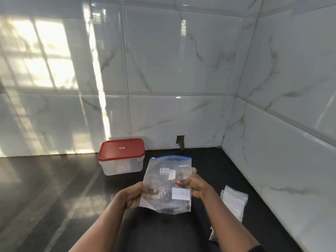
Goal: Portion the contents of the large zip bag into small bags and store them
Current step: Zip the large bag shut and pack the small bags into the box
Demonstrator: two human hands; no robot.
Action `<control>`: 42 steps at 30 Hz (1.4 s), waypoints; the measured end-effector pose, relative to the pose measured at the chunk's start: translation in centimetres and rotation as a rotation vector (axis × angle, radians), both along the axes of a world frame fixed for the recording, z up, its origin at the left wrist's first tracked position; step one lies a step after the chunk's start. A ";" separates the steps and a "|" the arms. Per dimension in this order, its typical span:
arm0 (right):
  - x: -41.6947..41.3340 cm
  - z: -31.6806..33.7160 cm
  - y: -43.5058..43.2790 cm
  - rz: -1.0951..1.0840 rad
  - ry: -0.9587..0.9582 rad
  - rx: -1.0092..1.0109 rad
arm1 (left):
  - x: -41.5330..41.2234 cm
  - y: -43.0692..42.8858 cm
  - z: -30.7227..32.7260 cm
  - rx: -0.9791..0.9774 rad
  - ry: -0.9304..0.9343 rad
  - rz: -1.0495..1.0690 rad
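Observation:
A large clear zip bag (166,180) with a blue zip strip and white labels is held upright above the dark counter, between both hands. My left hand (133,195) grips its lower left edge. My right hand (195,186) grips its right side, thumb on the front. What lies inside the bag is dark and hard to make out. A stack of small clear bags (234,201) lies on the counter to the right of my right forearm.
A clear plastic box (121,165) with a shut red lid (121,149) stands at the back, left of the bag, against the tiled wall. White marble tiles close the corner behind and on the right. The dark counter (45,188) stretches left.

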State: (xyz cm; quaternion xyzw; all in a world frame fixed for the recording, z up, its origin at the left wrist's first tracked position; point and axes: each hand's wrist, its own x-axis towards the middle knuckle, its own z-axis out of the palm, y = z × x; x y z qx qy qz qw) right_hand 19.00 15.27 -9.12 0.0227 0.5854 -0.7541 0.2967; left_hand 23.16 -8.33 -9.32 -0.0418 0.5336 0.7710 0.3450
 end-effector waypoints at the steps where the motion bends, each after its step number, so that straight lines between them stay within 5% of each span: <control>1: 0.0 0.0 0.1 0.020 0.002 0.019 | -0.2 0.0 -0.1 0.055 -0.009 0.073; 6: 0.2 0.3 1.0 0.051 0.019 0.047 | -1.4 -0.2 0.2 0.136 0.077 0.283; 13: -0.6 2.3 1.8 -0.138 0.112 0.037 | -1.7 0.1 1.4 0.003 0.160 0.172; 18: -0.9 3.6 1.1 -0.249 0.196 0.074 | -2.8 1.4 2.6 0.041 0.336 0.491; 32: -1.3 6.9 1.4 -0.407 0.323 -0.007 | -3.4 2.7 6.6 -0.162 0.640 0.717; 42: -0.8 8.8 1.3 -0.525 0.276 -0.139 | -3.9 3.0 7.3 -0.151 0.583 0.871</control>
